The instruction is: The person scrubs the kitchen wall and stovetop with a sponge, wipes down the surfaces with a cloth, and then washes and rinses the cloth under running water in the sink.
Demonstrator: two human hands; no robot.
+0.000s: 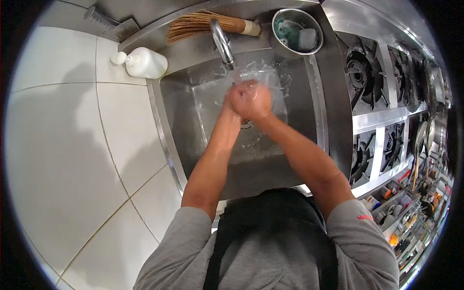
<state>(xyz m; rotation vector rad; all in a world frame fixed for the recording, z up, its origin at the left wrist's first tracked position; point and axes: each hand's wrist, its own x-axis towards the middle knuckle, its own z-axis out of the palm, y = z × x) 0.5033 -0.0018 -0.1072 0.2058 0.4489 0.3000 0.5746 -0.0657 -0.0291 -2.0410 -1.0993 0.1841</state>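
Both hands are together under the chrome faucet, over the metal sink. My left hand presses against my right hand, and the two overlap. They look wet, with water from the spout running onto them. Motion blur and the overlap hide the fingers of each hand, so I cannot make out whether anything is between them. Suds and water lie on the sink bottom around the hands, and part of the drain shows just below the wrists.
A white pump bottle stands at the sink's left corner. Behind the faucet lies a straw brush. A metal bowl with sponges sits at the back right. Gas burners are to the right, a tiled wall to the left.
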